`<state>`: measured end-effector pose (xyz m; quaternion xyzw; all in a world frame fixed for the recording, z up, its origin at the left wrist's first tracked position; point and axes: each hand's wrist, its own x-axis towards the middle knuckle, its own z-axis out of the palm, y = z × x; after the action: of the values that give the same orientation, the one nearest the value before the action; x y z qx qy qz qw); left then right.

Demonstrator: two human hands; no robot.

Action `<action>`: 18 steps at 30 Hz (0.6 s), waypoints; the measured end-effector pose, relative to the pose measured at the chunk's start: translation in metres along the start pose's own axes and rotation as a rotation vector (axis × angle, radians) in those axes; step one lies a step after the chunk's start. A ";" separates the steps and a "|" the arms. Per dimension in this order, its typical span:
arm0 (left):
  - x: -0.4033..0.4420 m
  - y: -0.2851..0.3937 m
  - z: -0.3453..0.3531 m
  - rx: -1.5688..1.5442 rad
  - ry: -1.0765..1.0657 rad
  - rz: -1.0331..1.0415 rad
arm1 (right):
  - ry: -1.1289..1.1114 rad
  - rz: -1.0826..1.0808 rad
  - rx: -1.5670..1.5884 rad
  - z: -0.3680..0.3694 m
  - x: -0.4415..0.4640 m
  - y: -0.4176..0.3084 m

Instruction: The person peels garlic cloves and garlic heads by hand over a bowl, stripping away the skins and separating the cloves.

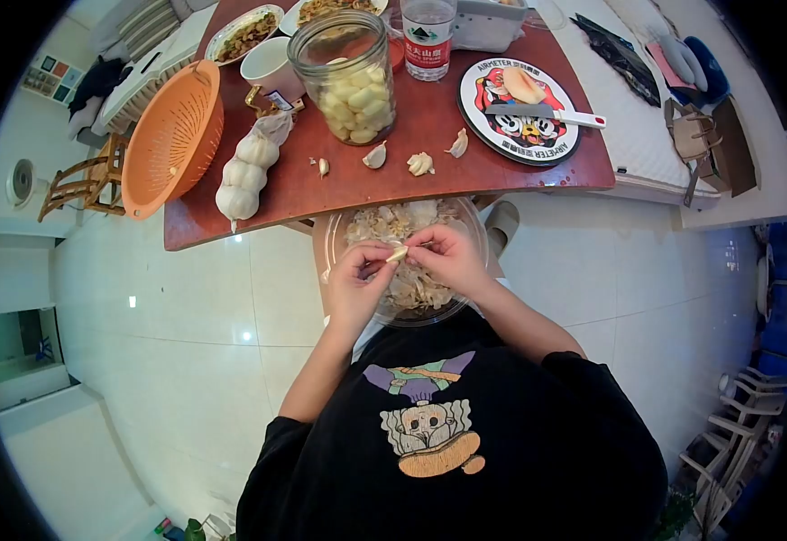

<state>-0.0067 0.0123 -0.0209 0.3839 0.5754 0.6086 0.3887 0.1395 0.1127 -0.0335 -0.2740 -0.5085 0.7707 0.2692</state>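
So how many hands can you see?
2: the left hand and the right hand, both on a garlic clove above the clear bowl.

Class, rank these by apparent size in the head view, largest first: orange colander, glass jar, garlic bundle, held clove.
1. Orange colander and glass jar: too alike to rank
2. Garlic bundle
3. Held clove
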 end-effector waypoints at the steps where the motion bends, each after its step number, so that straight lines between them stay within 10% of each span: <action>1: 0.000 0.000 0.001 -0.029 -0.005 0.005 | -0.006 0.018 0.019 -0.002 0.000 0.001; 18: -0.004 -0.017 -0.002 -0.874 0.040 -0.538 | 0.032 -0.052 -0.095 -0.003 0.000 0.003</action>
<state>-0.0064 0.0085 -0.0383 0.0121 0.3531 0.6779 0.6447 0.1415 0.1134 -0.0376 -0.2854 -0.5471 0.7340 0.2839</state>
